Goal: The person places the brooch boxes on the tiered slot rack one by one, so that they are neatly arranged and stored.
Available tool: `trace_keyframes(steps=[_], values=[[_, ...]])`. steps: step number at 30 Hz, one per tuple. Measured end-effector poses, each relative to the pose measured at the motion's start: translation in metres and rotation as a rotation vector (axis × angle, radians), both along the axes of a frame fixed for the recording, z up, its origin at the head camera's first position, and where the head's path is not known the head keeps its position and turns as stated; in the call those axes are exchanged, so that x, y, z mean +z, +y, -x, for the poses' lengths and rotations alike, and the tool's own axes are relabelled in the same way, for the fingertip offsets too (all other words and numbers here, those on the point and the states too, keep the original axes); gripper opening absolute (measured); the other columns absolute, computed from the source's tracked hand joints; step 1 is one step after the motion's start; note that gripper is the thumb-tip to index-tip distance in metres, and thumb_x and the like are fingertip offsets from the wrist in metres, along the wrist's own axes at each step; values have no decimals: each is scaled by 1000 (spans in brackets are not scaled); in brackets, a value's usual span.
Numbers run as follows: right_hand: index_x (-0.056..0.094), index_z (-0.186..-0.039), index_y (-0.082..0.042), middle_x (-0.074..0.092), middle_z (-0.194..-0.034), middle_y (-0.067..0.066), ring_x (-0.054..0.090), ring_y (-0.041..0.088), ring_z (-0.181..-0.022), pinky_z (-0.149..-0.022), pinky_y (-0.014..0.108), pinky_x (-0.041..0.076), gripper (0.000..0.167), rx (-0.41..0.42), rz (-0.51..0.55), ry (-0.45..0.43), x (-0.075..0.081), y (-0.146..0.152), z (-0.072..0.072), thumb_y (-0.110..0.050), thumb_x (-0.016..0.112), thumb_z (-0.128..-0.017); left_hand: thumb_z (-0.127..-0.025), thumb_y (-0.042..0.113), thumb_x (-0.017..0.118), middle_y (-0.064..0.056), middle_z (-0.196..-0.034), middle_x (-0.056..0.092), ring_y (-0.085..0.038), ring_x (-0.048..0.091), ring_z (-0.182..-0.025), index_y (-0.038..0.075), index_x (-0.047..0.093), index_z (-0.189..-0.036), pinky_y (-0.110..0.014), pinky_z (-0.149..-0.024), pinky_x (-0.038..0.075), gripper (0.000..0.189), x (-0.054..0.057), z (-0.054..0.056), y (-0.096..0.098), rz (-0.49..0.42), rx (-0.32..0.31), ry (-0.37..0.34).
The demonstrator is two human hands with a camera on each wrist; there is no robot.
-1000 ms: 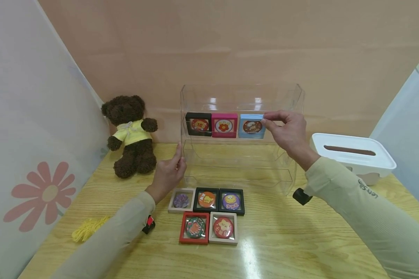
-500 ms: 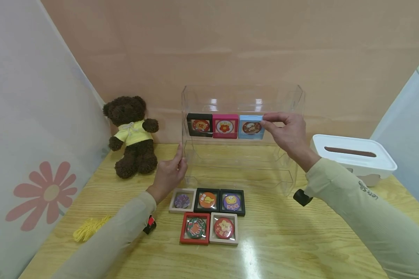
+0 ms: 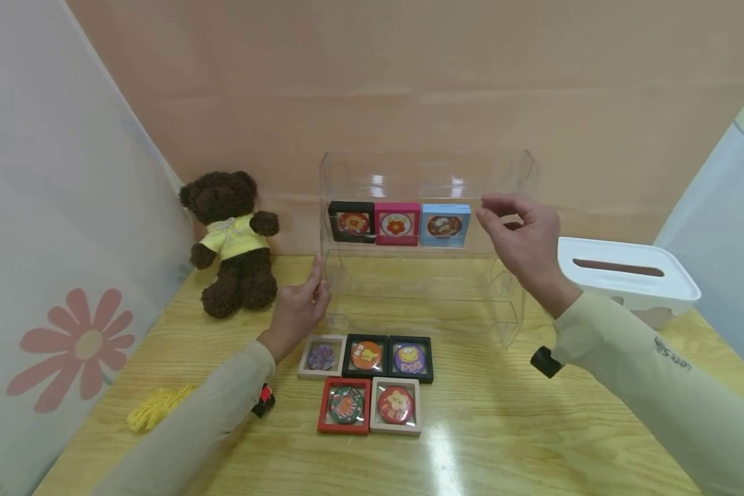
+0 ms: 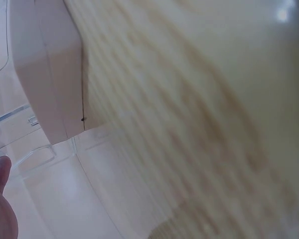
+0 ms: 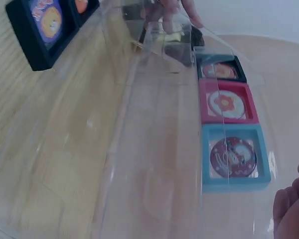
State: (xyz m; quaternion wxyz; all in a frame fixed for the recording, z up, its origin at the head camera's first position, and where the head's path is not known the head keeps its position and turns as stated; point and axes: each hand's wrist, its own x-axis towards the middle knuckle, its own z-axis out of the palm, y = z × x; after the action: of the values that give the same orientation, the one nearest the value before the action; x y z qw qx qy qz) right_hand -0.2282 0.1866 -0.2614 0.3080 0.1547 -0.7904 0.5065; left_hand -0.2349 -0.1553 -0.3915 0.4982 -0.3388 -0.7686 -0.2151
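My right hand (image 3: pixel 527 238) hovers just right of a light blue framed badge (image 3: pixel 445 226), apart from it, with thumb and index finger separated. That badge stands on the upper tier of a clear acrylic display rack (image 3: pixel 421 313), beside a pink framed badge (image 3: pixel 397 224) and a black framed badge (image 3: pixel 352 222). Against the rack's left side rests my left hand (image 3: pixel 297 313), its index finger extended along the edge. The right wrist view also shows the blue framed badge (image 5: pixel 234 158) upright, with fingers of the right hand (image 5: pixel 295 211) at the right edge.
Several framed badges lie before the rack, including a red one (image 3: pixel 345 428) and a black-framed purple one (image 3: pixel 410 358). A teddy bear (image 3: pixel 238 241) sits at left, yellow string (image 3: pixel 158 408) nearer. A white tissue box (image 3: pixel 632 275) stands at right.
My right hand has let go of the light blue framed badge and moved off to the right. The badge now stands on the rack by itself. My left hand stays at the rack's side.
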Motion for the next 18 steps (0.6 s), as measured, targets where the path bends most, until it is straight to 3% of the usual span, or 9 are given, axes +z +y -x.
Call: trace_keyframes(steps=[4, 10, 18], values=[[70, -98, 6, 67, -88, 13, 59, 5, -76, -60, 17, 47, 14, 66, -31, 82, -7, -5, -15, 1, 66, -85, -89, 6, 48, -4, -50, 54, -2, 24, -33, -15, 51, -127, -25, -32, 28, 44, 0, 0, 0, -9, -5, -9], [71, -95, 0, 67, -85, 8, 59, 7, -74, -60, 18, 47, 12, 190, -121, 45, -22, -15, -41, 3, 66, -85, -84, 0, 53, -6, -50, 56, -3, 28, -32, -15, 50, -128, -24, -32, 29, 47, 1, -2, 0, -20, -18, -41], [72, -92, -2, 68, -83, 6, 62, 9, -71, -59, 20, 49, 10, 239, -171, 10, -37, -17, -53, 2, 68, -84, -82, -2, 55, -6, -50, 55, -3, 28, -32, -15, 49, -129, -25, -32, 29, 49, 2, -2, 0, -16, -18, -50]])
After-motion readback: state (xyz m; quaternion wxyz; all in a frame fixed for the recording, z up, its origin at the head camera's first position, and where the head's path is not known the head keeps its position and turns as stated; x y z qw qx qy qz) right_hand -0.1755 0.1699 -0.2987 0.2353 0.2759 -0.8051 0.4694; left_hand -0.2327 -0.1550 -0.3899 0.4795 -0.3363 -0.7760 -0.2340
